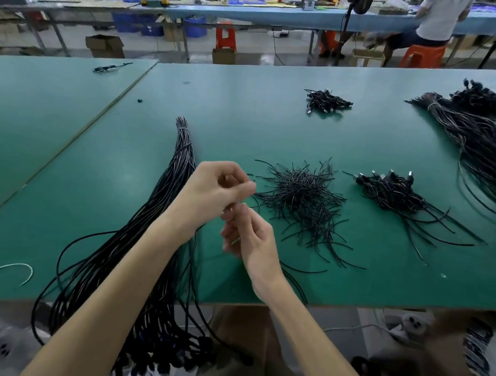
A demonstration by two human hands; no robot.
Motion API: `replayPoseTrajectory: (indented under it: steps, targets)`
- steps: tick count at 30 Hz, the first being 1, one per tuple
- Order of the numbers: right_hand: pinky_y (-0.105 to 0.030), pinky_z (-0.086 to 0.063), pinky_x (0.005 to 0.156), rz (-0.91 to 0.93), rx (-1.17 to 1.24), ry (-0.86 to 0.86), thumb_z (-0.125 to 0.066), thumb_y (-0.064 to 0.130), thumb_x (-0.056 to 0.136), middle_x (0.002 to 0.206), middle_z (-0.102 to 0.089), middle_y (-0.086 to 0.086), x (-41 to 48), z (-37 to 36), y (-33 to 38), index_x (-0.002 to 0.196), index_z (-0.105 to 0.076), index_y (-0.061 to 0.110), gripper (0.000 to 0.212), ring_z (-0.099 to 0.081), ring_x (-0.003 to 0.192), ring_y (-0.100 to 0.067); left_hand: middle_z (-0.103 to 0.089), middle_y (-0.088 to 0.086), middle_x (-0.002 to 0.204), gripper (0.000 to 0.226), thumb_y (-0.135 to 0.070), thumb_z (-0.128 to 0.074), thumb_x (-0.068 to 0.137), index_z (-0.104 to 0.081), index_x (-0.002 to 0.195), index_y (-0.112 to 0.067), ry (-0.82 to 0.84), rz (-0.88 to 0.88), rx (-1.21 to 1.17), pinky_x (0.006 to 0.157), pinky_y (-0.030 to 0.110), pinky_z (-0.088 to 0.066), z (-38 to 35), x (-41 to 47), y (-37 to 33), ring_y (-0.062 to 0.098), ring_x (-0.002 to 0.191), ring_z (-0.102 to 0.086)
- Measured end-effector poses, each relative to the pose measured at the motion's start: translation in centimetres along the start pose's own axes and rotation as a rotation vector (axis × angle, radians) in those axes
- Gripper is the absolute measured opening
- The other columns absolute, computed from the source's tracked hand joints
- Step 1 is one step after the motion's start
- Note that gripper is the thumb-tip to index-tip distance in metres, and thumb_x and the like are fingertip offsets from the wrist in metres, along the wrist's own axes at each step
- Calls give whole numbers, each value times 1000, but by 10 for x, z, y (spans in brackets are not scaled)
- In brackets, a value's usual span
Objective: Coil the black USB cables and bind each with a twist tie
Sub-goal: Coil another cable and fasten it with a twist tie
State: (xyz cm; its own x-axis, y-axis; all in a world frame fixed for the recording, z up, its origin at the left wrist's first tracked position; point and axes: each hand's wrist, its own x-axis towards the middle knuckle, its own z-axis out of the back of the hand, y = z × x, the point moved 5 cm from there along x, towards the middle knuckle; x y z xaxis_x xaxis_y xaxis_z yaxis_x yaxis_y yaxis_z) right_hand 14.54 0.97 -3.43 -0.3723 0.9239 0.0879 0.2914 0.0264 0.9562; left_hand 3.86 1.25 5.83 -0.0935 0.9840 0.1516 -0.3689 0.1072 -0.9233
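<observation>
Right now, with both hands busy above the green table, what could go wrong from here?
The long black cable bundle hangs over the near edge of the green table; a tug could drag it off. The left hand and right hand pinch a thin black strand close to the loose pile of black twist ties, which could snag or scatter.

Workshop bench, mid-shift: no lettering, label, brand or number is legible on the green table (247, 120) or the black USB cables (183, 153). Brown cardboard boxes (105, 45) and blue plastic bins (195, 26) behind are too blurred to read.
</observation>
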Motion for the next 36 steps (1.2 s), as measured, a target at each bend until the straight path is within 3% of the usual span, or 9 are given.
replayPoseTrajectory:
  steps: [3, 6, 11, 14, 18, 20, 25, 31, 36]
  targets:
    - [-25, -35, 54, 13, -82, 81, -45, 51, 105, 92, -69, -1, -1, -4, 2, 104, -75, 10, 51, -61, 66, -13, -69, 2, 67, 13, -15, -79, 90, -76, 85, -4, 6, 32, -142, 55, 24, -51, 2, 8, -8, 14, 56, -61]
    - [-19, -39, 59, 32, -174, 202, -56, 42, 104, 102, -75, -2, -3, -11, 3, 106, -77, 18, 32, -65, 71, -19, -71, 5, 71, 17, -20, -83, 86, -78, 85, -3, 45, 67, -172, 60, 26, -54, -1, 17, -3, 18, 62, -67]
    - [-29, -53, 78, 6, -270, 240, -70, 18, 98, 84, -77, -6, -2, -12, 1, 91, -76, 7, 14, -68, 69, -20, -74, 2, 74, 22, -27, -79, 90, -79, 92, -5, 82, 133, -58, 61, 21, -49, -15, 21, 30, 15, 66, -68]
    - [-41, -56, 74, 62, -261, 168, -65, 14, 100, 78, -73, -16, -3, -10, 3, 81, -70, 6, 21, -65, 64, -22, -75, 4, 83, 25, -33, -72, 95, -80, 94, -10, 168, 214, -138, 63, 23, -55, -18, 15, 50, 17, 72, -70]
    - [-23, -42, 49, 39, -104, 19, -57, 21, 105, 69, -66, -7, -2, 1, 3, 85, -63, 9, 24, -61, 54, -21, -78, 7, 94, 43, -51, -61, 95, -81, 96, -12, 193, 321, -202, 61, 24, -56, -3, 6, 67, 16, 75, -70]
    - [-22, -38, 47, 8, 1, -116, -53, 23, 107, 64, -62, -4, -2, 12, 2, 83, -60, 12, 28, -56, 49, -18, -78, 12, 98, 51, -56, -55, 99, -79, 101, -11, 347, 348, -109, 67, 27, -57, 7, -6, 75, 23, 81, -72]
    - [-22, -41, 44, 5, 28, -208, -49, 27, 110, 64, -53, 0, -2, 15, -1, 81, -56, 10, 34, -49, 45, -16, -72, 15, 93, 36, -36, -66, 101, -73, 112, -3, 810, 308, -98, 74, 31, -57, 35, -40, 76, 27, 79, -71]
    - [-20, -42, 46, 0, -35, -123, -45, 34, 111, 61, -57, -1, -1, 7, 2, 79, -58, 10, 42, -54, 47, -15, -72, 16, 86, 20, -18, -73, 96, -72, 104, 0, 875, 323, -181, 65, 32, -61, 20, -46, 60, 31, 74, -76]
    - [-35, -45, 64, 61, -179, -106, -58, 34, 106, 62, -58, 5, -1, 4, 5, 72, -62, 14, 39, -53, 60, -11, -73, 17, 86, 16, -13, -71, 98, -69, 103, 2, 967, 255, -221, 64, 32, -61, -3, -53, 40, 31, 72, -76]
